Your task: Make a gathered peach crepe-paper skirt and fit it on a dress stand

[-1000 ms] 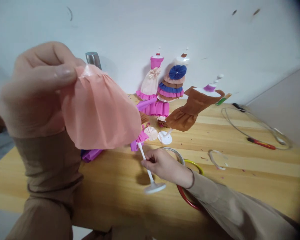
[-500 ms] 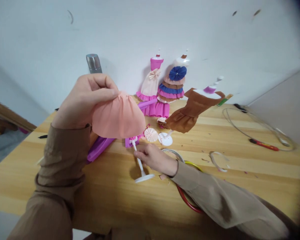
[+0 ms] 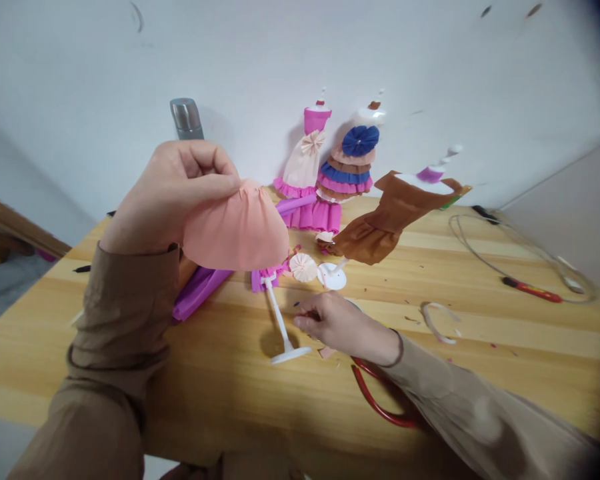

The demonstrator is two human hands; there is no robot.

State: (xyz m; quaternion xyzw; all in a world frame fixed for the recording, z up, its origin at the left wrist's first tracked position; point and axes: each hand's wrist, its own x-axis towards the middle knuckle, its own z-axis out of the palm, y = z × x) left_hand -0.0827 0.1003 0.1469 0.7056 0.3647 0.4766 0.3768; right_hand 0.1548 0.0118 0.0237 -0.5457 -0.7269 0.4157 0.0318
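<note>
My left hand (image 3: pixel 180 190) is closed, thumb and fingers pinching the gathered top of a peach ruffled skirt piece (image 3: pixel 237 233). Below that piece, a white stand (image 3: pixel 279 317) with a round base leans at a slant; what its upper end joins is hidden behind the peach piece. A magenta ruffle (image 3: pixel 267 279) shows around the stand's top. My right hand (image 3: pixel 337 323) is just right of the stand's pole, apart from it, fingers loosely curled with nothing visible in them. A pleated cream rosette (image 3: pixel 303 267) lies on the table beyond it.
Small dress forms stand behind: one in pink and cream (image 3: pixel 303 157), one in layered ruffles (image 3: pixel 350 170), one in brown (image 3: pixel 395 217). Purple material (image 3: pixel 203 293), a red loop (image 3: pixel 380 403), a white strip (image 3: pixel 433 323), a cable (image 3: pixel 460 247) and scraps lie about. A metal flask (image 3: pixel 187 119) is behind.
My right hand has let go of the stand's pole and moved right, away from it. My left hand still pinches the peach skirt piece. The view has shifted slightly.
</note>
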